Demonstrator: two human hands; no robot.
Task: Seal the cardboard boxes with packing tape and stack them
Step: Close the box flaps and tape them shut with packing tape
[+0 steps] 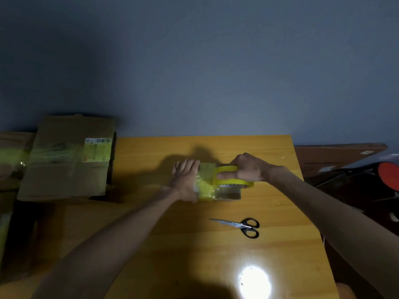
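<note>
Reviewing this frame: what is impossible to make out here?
Head view only.
- The small box: the left hand and the tape roll, held by the right hand, cover most of it; seam hidden.
- The label on the large box: print too small.
- The red object: cut off by the right edge.

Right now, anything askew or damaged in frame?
The large cardboard box left of the table sits skewed to the table's edge, its tape bunched and wrinkled. Tape on the small box under the left hand looks crinkled too.
</note>
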